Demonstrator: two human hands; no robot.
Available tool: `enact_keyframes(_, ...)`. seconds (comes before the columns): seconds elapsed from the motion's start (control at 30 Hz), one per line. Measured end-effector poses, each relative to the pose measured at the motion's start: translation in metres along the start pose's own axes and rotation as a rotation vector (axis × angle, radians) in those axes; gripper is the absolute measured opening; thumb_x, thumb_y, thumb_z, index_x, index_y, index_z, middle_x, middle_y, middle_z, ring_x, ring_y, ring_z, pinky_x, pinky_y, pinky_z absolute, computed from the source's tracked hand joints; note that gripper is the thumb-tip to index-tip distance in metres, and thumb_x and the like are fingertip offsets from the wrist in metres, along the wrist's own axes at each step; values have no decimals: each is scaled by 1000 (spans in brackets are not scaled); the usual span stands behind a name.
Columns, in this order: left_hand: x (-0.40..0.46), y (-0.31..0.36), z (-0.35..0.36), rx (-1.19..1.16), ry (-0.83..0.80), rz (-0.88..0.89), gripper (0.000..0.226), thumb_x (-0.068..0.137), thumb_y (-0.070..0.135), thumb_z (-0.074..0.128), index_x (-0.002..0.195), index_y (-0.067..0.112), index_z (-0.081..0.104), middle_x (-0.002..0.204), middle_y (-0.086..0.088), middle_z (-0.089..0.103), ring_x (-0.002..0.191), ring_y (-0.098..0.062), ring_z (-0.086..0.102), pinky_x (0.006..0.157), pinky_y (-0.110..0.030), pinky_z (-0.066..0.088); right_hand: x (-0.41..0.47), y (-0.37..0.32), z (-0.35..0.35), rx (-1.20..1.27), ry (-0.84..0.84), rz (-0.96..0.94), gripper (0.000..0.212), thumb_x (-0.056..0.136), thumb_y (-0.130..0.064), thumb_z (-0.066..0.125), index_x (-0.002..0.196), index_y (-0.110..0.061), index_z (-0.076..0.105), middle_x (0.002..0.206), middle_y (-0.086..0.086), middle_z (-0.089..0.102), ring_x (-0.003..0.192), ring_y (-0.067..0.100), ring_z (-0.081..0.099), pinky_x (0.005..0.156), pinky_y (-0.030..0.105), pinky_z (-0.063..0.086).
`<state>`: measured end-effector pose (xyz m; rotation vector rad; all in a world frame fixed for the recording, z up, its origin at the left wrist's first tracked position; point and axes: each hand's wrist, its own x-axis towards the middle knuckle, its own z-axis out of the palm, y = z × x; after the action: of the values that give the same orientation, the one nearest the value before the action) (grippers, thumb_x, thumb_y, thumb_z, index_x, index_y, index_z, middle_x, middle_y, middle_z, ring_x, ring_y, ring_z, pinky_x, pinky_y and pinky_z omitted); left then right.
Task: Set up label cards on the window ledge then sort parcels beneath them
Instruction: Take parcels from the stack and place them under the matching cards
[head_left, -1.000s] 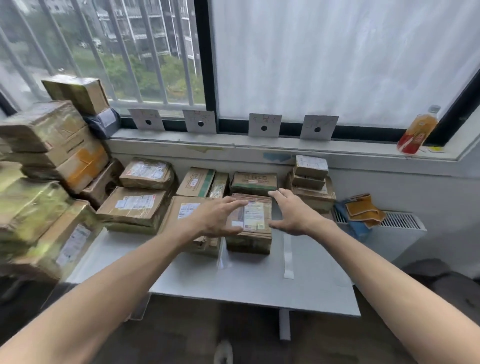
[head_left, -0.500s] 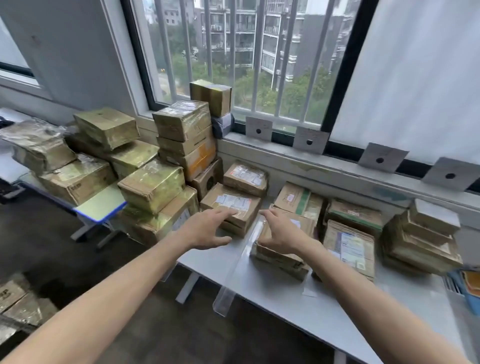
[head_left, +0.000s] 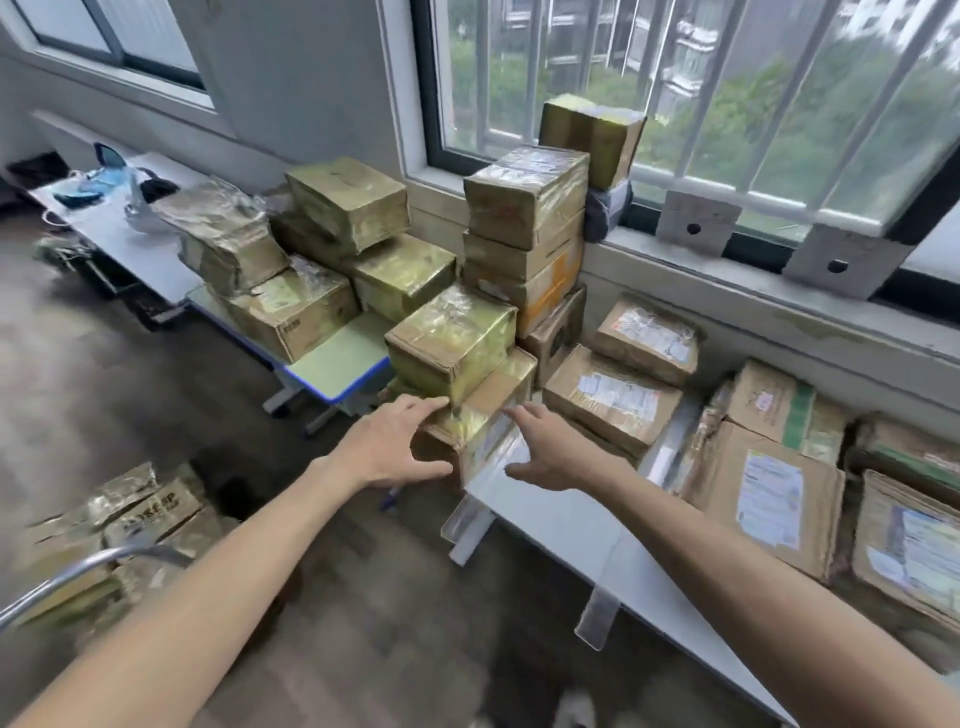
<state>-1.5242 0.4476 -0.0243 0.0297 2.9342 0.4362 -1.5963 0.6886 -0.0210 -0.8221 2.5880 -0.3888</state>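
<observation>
Parcel (head_left: 480, 423), wrapped in shiny tape, sits at the white surface's (head_left: 561, 525) near corner, bottom of a stack, between both hands. Left hand (head_left: 397, 441), fingers spread and straight, touches its left face, the parcel at its 2 o'clock. Right hand (head_left: 545, 449), fingers also spread, hovers just beside the parcel's right face, the parcel at its 9 o'clock; contact cannot be told. Label cards (head_left: 698, 223) lean on the window ledge (head_left: 727, 275) at 1 o'clock, well apart.
</observation>
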Motion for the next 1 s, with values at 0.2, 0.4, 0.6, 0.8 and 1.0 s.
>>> enact_keyframes(0.2, 27, -25, -2, 16, -8, -133, 112, 58, 91, 57, 152, 49, 12, 160, -7, 22, 144, -30, 31, 110, -52, 39, 49, -2, -2, -20, -25, -24, 86, 88, -35, 74, 156, -21, 23, 160, 11, 26, 140, 32, 38, 112, 42, 42)
enact_keyframes(0.4, 87, -29, -21, 48, 36, -208, 121, 57, 88, 64, 153, 48, 2, 160, -14, 15, 144, -37, 27, 110, -53, 36, 101, 18, -13, 35, -12, -30, 88, 86, -33, 75, 156, -19, 24, 160, 11, 24, 139, 33, 39, 113, 42, 40)
enact_keyframes(0.6, 164, -32, -32, 40, -50, -300, 138, 41, 100, 57, 152, 50, -7, 162, -21, -4, 150, -42, 6, 113, -65, 26, 132, 57, -21, 99, -12, 2, 89, 85, -35, 76, 155, -20, 22, 157, 15, 26, 139, 36, 38, 114, 44, 38)
enact_keyframes(0.8, 189, -39, -35, 93, -198, -302, 140, 44, 96, 61, 150, 50, -16, 158, -21, 0, 142, -45, 18, 110, -60, 32, 151, 75, -30, 134, -14, 30, 88, 87, -33, 73, 157, -16, 22, 161, 18, 19, 144, 37, 31, 117, 41, 32)
enact_keyframes(1.0, 190, -48, -33, 104, -185, -272, 135, 49, 94, 62, 151, 49, -14, 154, -18, 4, 136, -42, 24, 103, -57, 37, 167, 62, -33, 121, -22, 75, 92, 86, -35, 74, 158, -19, 18, 164, 17, 12, 147, 36, 28, 117, 41, 31)
